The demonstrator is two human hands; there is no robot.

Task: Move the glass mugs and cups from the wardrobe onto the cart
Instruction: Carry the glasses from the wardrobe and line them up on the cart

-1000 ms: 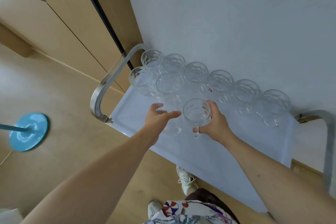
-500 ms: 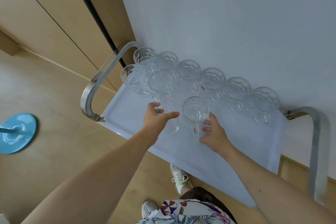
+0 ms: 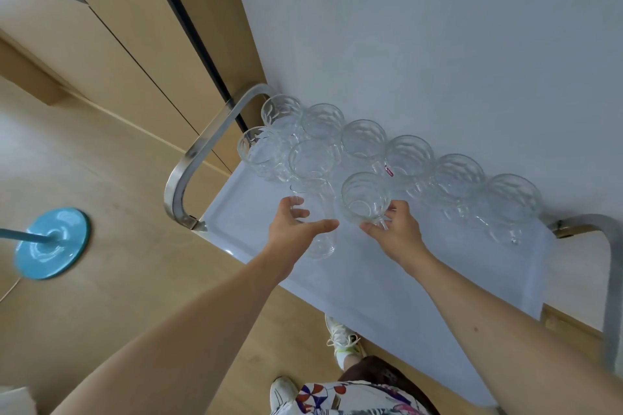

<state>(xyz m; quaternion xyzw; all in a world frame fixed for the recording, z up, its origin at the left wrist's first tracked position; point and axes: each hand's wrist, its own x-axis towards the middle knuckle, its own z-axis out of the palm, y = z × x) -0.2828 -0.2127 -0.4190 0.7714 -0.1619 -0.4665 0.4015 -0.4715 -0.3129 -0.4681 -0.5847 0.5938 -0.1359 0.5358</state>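
Note:
The cart's white top (image 3: 371, 296) stands against the wall and carries several clear glass mugs and cups. A row of faceted mugs (image 3: 409, 158) runs along the wall side, with two cups (image 3: 261, 153) at the left end. My left hand (image 3: 296, 229) grips a tall clear glass (image 3: 318, 242) that stands on the cart, thumb on one side and fingers on the other. Just right of it stands a glass mug (image 3: 365, 197). My right hand (image 3: 396, 234) lies beside that mug's base with its fingers fairly straight, touching the handle.
Curved metal handles rise at the cart's left end (image 3: 188, 172) and right end (image 3: 610, 280). Wooden wardrobe doors (image 3: 101, 44) stand at the left. A blue round stand base (image 3: 50, 242) sits on the wooden floor. My shoes (image 3: 342, 337) are close under the cart's near edge.
My right hand let go of the mug after setting it on the cart, drew back a little, and now touches it near the handle. My left hand keeps its hold on the tall glass.

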